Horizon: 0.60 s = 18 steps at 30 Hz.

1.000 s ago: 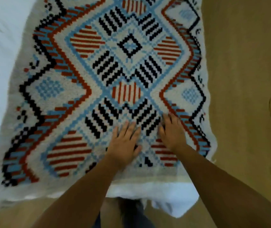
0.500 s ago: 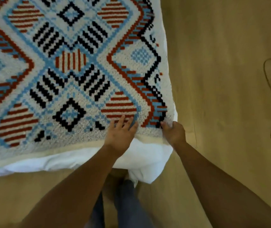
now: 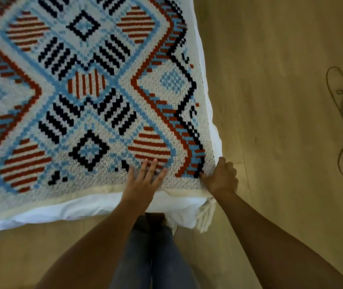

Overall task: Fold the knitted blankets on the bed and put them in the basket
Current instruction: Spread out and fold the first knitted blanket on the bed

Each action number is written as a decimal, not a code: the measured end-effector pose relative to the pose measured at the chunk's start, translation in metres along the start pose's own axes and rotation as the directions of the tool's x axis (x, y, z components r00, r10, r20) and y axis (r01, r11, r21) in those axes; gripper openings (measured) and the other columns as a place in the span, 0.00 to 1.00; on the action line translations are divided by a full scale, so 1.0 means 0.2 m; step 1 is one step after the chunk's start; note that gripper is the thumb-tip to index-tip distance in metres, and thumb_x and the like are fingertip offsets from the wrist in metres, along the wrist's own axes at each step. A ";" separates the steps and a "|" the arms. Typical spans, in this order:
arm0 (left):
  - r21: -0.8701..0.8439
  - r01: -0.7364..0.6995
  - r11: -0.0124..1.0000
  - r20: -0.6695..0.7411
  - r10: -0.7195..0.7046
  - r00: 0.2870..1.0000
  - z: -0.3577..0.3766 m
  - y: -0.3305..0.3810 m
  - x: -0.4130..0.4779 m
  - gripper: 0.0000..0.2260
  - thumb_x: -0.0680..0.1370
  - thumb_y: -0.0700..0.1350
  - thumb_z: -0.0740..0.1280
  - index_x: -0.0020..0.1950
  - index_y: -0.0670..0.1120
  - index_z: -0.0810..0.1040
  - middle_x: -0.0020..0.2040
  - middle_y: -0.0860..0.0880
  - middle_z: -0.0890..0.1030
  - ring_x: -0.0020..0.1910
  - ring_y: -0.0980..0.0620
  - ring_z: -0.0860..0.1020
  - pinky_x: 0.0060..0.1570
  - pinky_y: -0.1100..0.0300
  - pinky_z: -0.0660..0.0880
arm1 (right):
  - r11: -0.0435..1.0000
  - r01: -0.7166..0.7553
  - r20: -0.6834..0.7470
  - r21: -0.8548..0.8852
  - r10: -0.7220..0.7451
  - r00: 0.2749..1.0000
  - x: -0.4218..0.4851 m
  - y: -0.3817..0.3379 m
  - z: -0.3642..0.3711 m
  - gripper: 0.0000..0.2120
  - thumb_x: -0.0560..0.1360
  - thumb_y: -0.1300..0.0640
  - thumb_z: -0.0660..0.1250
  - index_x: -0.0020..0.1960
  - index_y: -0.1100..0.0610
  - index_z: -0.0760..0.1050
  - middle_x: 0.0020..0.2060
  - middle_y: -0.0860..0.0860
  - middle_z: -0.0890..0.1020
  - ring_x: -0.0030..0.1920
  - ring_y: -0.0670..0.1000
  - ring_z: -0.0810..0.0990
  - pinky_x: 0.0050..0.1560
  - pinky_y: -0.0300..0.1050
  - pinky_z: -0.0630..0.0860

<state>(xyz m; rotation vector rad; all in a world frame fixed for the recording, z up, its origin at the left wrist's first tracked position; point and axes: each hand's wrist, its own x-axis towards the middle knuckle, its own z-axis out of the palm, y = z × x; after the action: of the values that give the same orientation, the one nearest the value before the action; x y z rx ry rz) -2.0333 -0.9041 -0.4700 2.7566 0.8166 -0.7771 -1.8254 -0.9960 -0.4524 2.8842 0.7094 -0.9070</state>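
Observation:
A knitted blanket (image 3: 95,97) with a cream ground and red, blue and black geometric patterns lies spread flat on the bed (image 3: 95,207), which has a white sheet. My left hand (image 3: 143,182) rests flat on the blanket near its front edge, fingers spread. My right hand (image 3: 221,178) is closed on the blanket's front right corner, at the corner of the bed. A cream tassel (image 3: 205,215) hangs below that corner. No basket is in view.
Wooden floor (image 3: 270,101) surrounds the bed at the right and front. A thin dark cord (image 3: 342,130) lies looped on the floor at the far right beside a dark object at the frame edge. My legs in jeans (image 3: 154,257) stand against the bed's front edge.
Both hands slid from the blanket's middle toward its front right corner. The right hand went from lying flat to closing on the corner. The view shifted right along the bed.

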 end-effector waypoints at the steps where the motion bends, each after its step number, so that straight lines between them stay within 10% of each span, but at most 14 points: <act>1: 0.023 -0.033 0.999 0.014 0.032 0.999 0.00 -0.03 0.00 0.38 0.80 0.48 0.56 0.67 0.49 0.23 0.69 0.40 0.29 0.74 0.36 0.39 0.70 0.37 0.44 | 0.994 0.090 -0.070 -0.062 -0.094 0.993 -0.01 -0.01 0.00 0.31 0.71 0.47 0.68 0.68 0.57 0.59 0.61 0.59 0.69 0.61 0.59 0.68 0.55 0.53 0.70; 8: -0.053 -0.017 0.998 -0.095 0.012 0.995 0.01 -0.20 -0.09 0.25 0.83 0.46 0.46 0.69 0.43 0.29 0.70 0.40 0.33 0.75 0.40 0.41 0.71 0.47 0.39 | 0.649 0.734 0.122 -0.201 -0.727 0.676 -0.22 -0.35 0.14 0.30 0.69 0.45 0.66 0.66 0.55 0.63 0.61 0.56 0.69 0.61 0.57 0.67 0.61 0.51 0.67; 13: 0.012 0.116 0.993 -0.037 -0.116 0.993 0.08 -0.33 -0.22 0.24 0.81 0.44 0.42 0.68 0.37 0.29 0.69 0.39 0.31 0.75 0.39 0.40 0.71 0.45 0.38 | 0.515 0.773 0.212 -0.371 -0.764 0.610 -0.33 -0.53 0.26 0.22 0.73 0.57 0.63 0.65 0.58 0.65 0.63 0.58 0.67 0.62 0.58 0.66 0.57 0.51 0.67; 16: -0.057 0.156 0.986 -0.162 -0.163 0.973 0.09 -0.39 -0.28 0.23 0.78 0.40 0.43 0.72 0.35 0.56 0.73 0.36 0.57 0.73 0.40 0.60 0.70 0.48 0.59 | 0.507 0.766 0.259 -0.395 -0.739 0.622 -0.35 -0.55 0.28 0.18 0.75 0.64 0.57 0.65 0.60 0.65 0.62 0.58 0.68 0.61 0.57 0.67 0.52 0.49 0.69; 18: -0.096 0.084 0.992 -0.188 -0.100 0.977 0.12 -0.39 -0.34 0.25 0.76 0.38 0.41 0.73 0.36 0.54 0.74 0.37 0.56 0.74 0.40 0.57 0.72 0.51 0.52 | 0.463 0.769 0.312 -0.440 -0.725 0.614 -0.36 -0.56 0.28 0.18 0.75 0.66 0.56 0.65 0.62 0.66 0.62 0.59 0.69 0.62 0.58 0.67 0.52 0.50 0.71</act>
<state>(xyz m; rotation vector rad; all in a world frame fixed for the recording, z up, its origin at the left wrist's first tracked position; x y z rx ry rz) -2.1348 -0.8769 -0.4557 2.7620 0.9955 -0.4810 -1.9570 -0.9345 -0.4471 1.9385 1.9530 -0.6614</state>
